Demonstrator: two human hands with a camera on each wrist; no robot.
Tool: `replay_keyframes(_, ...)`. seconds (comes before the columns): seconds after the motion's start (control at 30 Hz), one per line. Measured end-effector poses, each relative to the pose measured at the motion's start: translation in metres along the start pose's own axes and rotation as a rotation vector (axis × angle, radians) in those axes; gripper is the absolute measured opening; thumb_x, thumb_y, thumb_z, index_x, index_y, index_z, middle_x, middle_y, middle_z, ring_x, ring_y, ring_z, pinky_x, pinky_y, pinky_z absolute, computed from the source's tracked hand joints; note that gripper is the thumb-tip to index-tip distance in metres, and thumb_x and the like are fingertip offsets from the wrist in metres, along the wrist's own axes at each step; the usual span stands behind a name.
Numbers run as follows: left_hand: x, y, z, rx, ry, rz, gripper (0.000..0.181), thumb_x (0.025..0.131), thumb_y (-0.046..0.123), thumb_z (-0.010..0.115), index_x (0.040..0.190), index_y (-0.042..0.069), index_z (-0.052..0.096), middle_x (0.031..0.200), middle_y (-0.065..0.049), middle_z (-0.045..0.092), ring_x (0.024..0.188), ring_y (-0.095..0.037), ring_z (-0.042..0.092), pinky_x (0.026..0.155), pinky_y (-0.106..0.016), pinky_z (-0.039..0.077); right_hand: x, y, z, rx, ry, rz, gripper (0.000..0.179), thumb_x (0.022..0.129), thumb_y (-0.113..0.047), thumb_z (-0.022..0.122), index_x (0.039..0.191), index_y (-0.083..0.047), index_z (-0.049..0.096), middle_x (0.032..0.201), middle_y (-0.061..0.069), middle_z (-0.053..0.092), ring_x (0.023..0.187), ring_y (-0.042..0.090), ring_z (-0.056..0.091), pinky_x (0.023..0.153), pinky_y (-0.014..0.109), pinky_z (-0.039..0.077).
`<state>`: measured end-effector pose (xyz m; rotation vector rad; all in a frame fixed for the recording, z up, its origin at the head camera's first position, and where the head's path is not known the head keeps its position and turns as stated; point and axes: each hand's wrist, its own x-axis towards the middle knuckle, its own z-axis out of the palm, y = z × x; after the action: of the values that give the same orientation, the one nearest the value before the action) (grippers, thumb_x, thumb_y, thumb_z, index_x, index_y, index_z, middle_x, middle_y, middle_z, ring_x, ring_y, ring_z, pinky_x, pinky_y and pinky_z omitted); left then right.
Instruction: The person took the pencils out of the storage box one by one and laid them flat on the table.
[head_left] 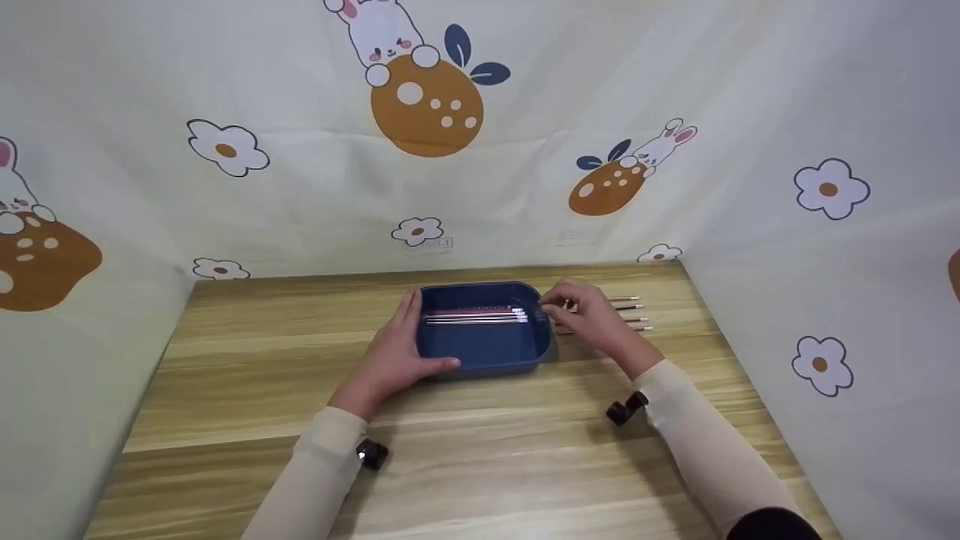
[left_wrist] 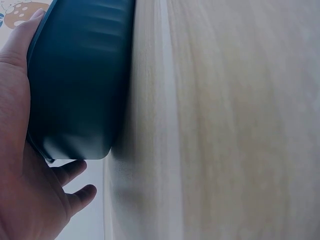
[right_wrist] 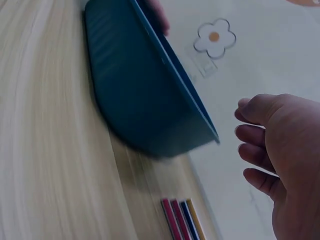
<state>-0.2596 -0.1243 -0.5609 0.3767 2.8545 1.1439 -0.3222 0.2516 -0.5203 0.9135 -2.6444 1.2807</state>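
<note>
A dark blue tray (head_left: 480, 349) sits on the table, with several pencils (head_left: 476, 318) lying side by side inside it. My left hand (head_left: 394, 352) grips its left end, thumb along the front rim and fingers around the side. In the left wrist view, the tray's outer wall (left_wrist: 82, 85) lies against that hand. My right hand (head_left: 589, 315) is by the tray's right end, above more pencils (head_left: 634, 320) on the table. Its fingers are loosely bent, thumb and index tips close together. The right wrist view shows nothing held in the hand (right_wrist: 285, 145).
The wooden table (head_left: 480, 442) meets a pale cloth backdrop (head_left: 315, 195) printed with rabbits and flowers behind and at both sides. A small black camera (head_left: 373, 454) is on the left wrist and another camera (head_left: 626, 409) on the right.
</note>
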Motion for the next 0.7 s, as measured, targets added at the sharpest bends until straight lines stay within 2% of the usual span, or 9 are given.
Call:
replay_keyframes(0.13, 0.000, 0.000, 0.000, -0.007, 0.000, 0.002, 0.143, 0.080, 0.062, 0.095, 0.178, 0.006, 0.008, 0.186, -0.015, 0.006, 0.165, -0.045, 0.023, 0.130, -0.070, 0.023, 0.010, -0.016, 0.011, -0.013, -0.035, -0.035, 0.007, 0.104, -0.009, 0.078, 0.109, -0.009, 0.083, 0.102, -0.001, 0.073, 0.095, 0.016, 0.066, 0.081, 0.032, 0.051)
replay_keyframes(0.3, 0.000, 0.000, 0.000, -0.014, 0.005, 0.003, 0.143, 0.080, 0.062, 0.095, 0.178, 0.006, 0.008, 0.185, -0.016, 0.007, 0.165, -0.046, 0.023, 0.130, -0.069, 0.024, 0.022, -0.029, 0.025, -0.038, -0.093, -0.029, 0.009, 0.103, -0.005, 0.078, 0.110, -0.008, 0.083, 0.101, 0.002, 0.070, 0.093, 0.019, 0.063, 0.082, 0.035, 0.054)
replay_keyframes(0.5, 0.000, 0.001, 0.000, -0.015, 0.012, 0.012, 0.143, 0.079, 0.063, 0.095, 0.178, 0.005, 0.009, 0.185, -0.017, 0.008, 0.164, -0.047, 0.025, 0.130, -0.067, 0.027, 0.034, -0.040, 0.040, -0.105, -0.180, -0.047, 0.012, 0.103, -0.006, 0.078, 0.114, -0.002, 0.081, 0.107, 0.008, 0.070, 0.101, 0.032, 0.068, 0.091, 0.048, 0.058)
replay_keyframes(0.7, 0.001, 0.000, -0.001, -0.006, 0.004, 0.009, 0.146, 0.078, 0.067, 0.094, 0.178, 0.007, 0.007, 0.185, -0.016, 0.006, 0.164, -0.047, 0.025, 0.130, -0.066, 0.027, 0.044, -0.045, 0.052, -0.194, -0.223, -0.093, 0.014, 0.100, -0.006, 0.080, 0.113, 0.000, 0.080, 0.104, 0.010, 0.070, 0.102, 0.029, 0.066, 0.095, 0.049, 0.057)
